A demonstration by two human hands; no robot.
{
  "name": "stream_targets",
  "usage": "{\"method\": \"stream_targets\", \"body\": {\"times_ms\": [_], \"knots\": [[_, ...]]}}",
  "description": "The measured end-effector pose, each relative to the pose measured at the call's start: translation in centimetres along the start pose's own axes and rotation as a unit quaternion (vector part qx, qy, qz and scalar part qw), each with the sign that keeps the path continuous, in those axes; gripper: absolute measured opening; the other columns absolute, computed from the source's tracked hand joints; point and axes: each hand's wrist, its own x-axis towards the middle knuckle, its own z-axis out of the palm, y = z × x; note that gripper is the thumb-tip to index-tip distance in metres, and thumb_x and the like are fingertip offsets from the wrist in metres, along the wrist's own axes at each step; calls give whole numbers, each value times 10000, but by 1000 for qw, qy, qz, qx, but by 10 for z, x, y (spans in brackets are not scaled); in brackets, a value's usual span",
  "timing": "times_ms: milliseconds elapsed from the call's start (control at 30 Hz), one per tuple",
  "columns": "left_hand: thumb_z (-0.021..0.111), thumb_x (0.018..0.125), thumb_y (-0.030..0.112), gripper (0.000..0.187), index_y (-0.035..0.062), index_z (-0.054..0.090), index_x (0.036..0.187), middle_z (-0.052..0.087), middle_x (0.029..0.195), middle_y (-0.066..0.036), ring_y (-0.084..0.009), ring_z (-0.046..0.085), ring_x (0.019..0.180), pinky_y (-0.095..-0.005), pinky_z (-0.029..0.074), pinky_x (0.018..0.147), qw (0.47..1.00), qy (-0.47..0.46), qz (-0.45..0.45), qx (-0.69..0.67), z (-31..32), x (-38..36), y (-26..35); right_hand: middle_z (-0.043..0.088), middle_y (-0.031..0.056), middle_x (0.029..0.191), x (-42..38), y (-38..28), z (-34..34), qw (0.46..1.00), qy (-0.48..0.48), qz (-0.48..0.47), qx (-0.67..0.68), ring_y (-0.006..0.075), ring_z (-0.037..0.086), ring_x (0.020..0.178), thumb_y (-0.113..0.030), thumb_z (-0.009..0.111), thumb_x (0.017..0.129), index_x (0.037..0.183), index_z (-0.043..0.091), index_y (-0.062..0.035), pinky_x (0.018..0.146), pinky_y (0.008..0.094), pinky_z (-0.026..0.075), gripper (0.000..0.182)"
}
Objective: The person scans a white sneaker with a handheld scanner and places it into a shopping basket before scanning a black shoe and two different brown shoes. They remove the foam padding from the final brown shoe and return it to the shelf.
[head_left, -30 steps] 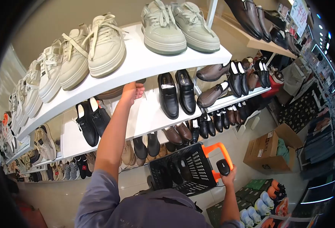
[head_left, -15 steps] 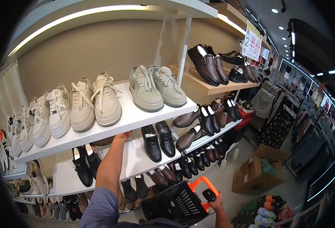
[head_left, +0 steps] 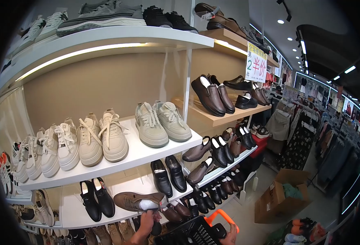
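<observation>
My left hand (head_left: 148, 222) is closed at the heel end of a brown shoe (head_left: 127, 201) with white paper stuffing in its opening. The shoe lies sideways at the front of the white lower shelf (head_left: 72, 206), its toe pointing left. Black shoes (head_left: 97, 200) stand left of it, and black loafers (head_left: 161, 179) stand to its right. At the bottom of the view, my right hand (head_left: 230, 236) is wrapped round the orange handle (head_left: 222, 215) of a black shopping basket (head_left: 188, 232). A rounded black object (head_left: 218, 231) sits beside that hand.
Beige and pale green sneakers (head_left: 151, 126) line the white shelf above. A wooden shelf (head_left: 224, 118) with brown slip-ons (head_left: 212, 96) extends to the right, under a sale sign (head_left: 256, 62). An open cardboard box (head_left: 275, 202) stands on the floor near clothing racks (head_left: 331, 139).
My left hand has come out from under the sneaker shelf, bringing the brown shoe forward into view. My right hand stays at the basket handle. The view has tilted upward.
</observation>
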Motion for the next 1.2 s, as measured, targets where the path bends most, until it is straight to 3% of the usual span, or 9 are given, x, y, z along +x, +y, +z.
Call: {"method": "stream_targets", "body": {"times_ms": [33,133,167,233,267,400,467,1000,1200], "knots": [[398,895,291,431,-81,614,870,664,770,-190,-214,612,620,-312,504,598,999,-20,-29,-4,-1,-13,-13,485,202,1344,16,-45,-63,979,-127,116,112,365,459,1245,-202,697,758,1381,388,-19,1074,424,331,720],[348,972,469,609,-2,697,806,662,655,-84,-167,601,586,-315,456,573,991,-33,-23,128,5,-51,-59,621,165,1170,-9,-51,27,846,-215,205,443,247,596,1082,-263,810,686,1241,527,34,949,353,465,690],[306,988,392,591,-1,644,704,644,647,-87,-176,587,584,-323,453,570,936,-51,151,315,-3,-47,-98,644,139,1126,0,-77,10,868,-260,261,334,223,609,1053,-281,811,705,1191,571,33,926,331,479,627],[355,973,314,494,-4,626,709,642,650,-127,-221,600,585,-359,455,559,986,-94,44,129,21,-81,-51,664,142,1079,14,-112,4,892,-163,238,349,232,639,1005,-235,767,762,1181,581,25,885,350,507,527],[384,960,273,438,-5,620,718,636,643,-147,-252,609,582,-375,456,556,979,-95,60,171,19,-81,-66,681,142,1025,42,-140,-71,573,-326,328,676,244,663,930,-176,698,826,1175,588,16,851,382,529,413],[429,914,200,322,-4,603,735,608,628,-189,-322,615,587,-427,455,536,840,-189,233,453,23,-93,-44,654,103,1123,61,-147,-71,298,-311,297,852,283,621,1041,-280,676,849,1197,579,-15,943,435,479,448],[445,892,174,262,16,600,752,582,616,-208,-363,592,553,-467,444,507,700,-291,378,531,27,-91,-38,643,106,1135,61,-147,-71,310,-310,289,851,285,611,1053,-272,680,842,1209,566,-16,948,437,474,462],[582,867,411,457,-42,640,841,619,749,-250,-318,605,660,-419,474,650,875,-341,128,319,44,-96,7,469,146,1330,61,-145,-66,444,-198,289,825,315,451,1238,-144,754,716,1387,363,-39,1032,471,394,783],[622,887,159,487,-25,471,1311,571,1270,-125,-229,573,1108,-326,442,969,926,-335,78,152,36,-85,-7,476,60,1330,76,-154,-77,429,-158,239,857,209,415,1270,22,743,701,1372,415,-63,1073,370,319,751]]}}
